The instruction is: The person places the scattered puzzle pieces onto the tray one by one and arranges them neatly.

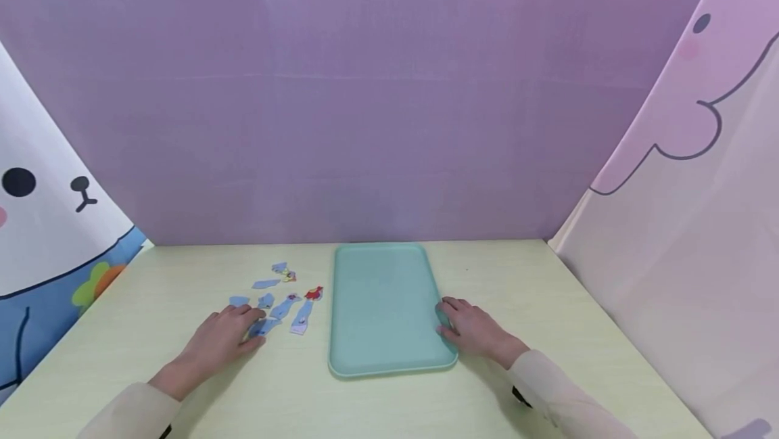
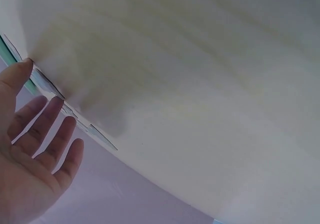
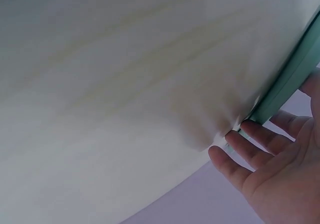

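Note:
Flat, irregular picture-puzzle pieces [image 1: 284, 308], mostly light blue, lie loosely grouped on the table left of a tray. One of them carries a red figure [image 1: 314, 294]. My left hand [image 1: 222, 337] is over the nearest blue piece [image 1: 266, 327], thumb and fingertips spread at its edges; in the left wrist view that piece [image 2: 48, 83] lies on the table between thumb and index finger. The pale green rectangular tray [image 1: 385, 310] lies flat. At its right rim rests my right hand [image 1: 477, 331], fingers extended. The right wrist view shows these fingers [image 3: 230, 166] beside the tray's side wall [image 3: 287, 84].
The pale wooden table [image 1: 389, 408] runs back to a purple cloth backdrop [image 1: 389, 101]. Printed cloth walls stand on both sides, a white cartoon face [image 1: 51, 189] at the left and a pink shape [image 1: 688, 107] at the right.

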The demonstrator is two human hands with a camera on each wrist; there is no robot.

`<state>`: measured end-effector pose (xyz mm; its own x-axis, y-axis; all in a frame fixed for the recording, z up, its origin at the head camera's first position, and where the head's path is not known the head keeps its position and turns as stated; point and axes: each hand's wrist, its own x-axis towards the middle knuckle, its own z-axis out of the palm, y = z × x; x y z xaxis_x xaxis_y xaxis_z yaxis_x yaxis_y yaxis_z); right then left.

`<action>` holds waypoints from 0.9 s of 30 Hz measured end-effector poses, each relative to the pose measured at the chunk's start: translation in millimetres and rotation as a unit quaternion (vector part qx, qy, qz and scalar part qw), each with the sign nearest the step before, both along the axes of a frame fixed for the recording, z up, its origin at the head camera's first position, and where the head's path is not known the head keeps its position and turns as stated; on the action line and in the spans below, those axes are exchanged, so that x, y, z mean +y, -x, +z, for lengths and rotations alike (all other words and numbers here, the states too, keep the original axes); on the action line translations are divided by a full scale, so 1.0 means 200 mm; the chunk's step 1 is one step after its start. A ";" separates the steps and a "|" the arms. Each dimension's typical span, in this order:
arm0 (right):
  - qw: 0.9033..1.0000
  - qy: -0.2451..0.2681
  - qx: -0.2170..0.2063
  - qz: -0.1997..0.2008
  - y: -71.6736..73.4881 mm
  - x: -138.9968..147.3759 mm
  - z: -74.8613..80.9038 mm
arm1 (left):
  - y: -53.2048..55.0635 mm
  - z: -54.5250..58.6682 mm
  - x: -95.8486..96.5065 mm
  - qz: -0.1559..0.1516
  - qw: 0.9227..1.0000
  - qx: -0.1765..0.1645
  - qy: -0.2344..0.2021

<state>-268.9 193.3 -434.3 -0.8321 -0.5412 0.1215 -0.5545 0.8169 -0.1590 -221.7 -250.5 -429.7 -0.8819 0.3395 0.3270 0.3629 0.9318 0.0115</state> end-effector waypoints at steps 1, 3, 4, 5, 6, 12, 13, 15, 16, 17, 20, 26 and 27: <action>1.000 0.001 -0.002 0.000 0.00 0.00 0.00 | 0.00 0.00 0.00 -0.002 1.000 0.005 0.001; 1.000 0.001 -0.003 0.002 0.00 0.00 0.00 | 0.01 -0.01 0.00 -0.006 1.000 0.015 0.005; 1.000 0.002 -0.004 0.003 0.01 0.00 0.00 | 0.02 -0.01 0.00 -0.008 1.000 0.020 0.006; 1.000 0.001 -0.004 0.004 0.01 0.01 0.00 | 0.02 -0.01 0.00 -0.011 1.000 0.025 0.007; 1.000 0.000 -0.003 0.004 0.01 0.01 -0.01 | 0.02 -0.01 0.00 -0.012 1.000 0.027 0.007; 1.000 -0.007 0.003 0.006 0.01 0.01 -0.01 | 0.02 -0.01 0.00 -0.012 1.000 0.023 -0.001; 1.000 -0.008 0.004 0.007 0.01 0.01 0.00 | 0.03 -0.01 0.00 -0.013 1.000 0.022 -0.004; 1.000 -0.011 0.008 0.011 0.01 0.01 0.00 | 0.03 -0.01 0.00 -0.017 1.000 0.018 -0.011; 1.000 -0.011 0.009 0.013 0.01 0.01 0.00 | 0.03 -0.01 0.00 -0.018 1.000 0.016 -0.015; 1.000 -0.012 0.012 0.016 0.01 0.01 0.00 | 0.03 -0.01 0.00 -0.019 1.000 0.013 -0.019; 0.999 -0.014 0.019 0.022 0.01 0.02 0.00 | 0.03 -0.01 0.00 -0.023 0.999 0.005 -0.029; 0.999 -0.019 0.027 0.028 0.02 0.03 0.00 | 0.03 0.01 0.00 -0.029 0.999 -0.013 -0.043; 0.999 -0.018 0.027 0.029 0.02 0.03 0.00 | 0.03 0.01 0.00 -0.029 0.998 -0.014 -0.045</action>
<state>-272.2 198.4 -435.0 -0.7916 -0.5935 0.1453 -0.6085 0.7873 -0.0993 -227.8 -250.4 -427.7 -0.8710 0.3612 0.3330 0.4149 0.9038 0.1048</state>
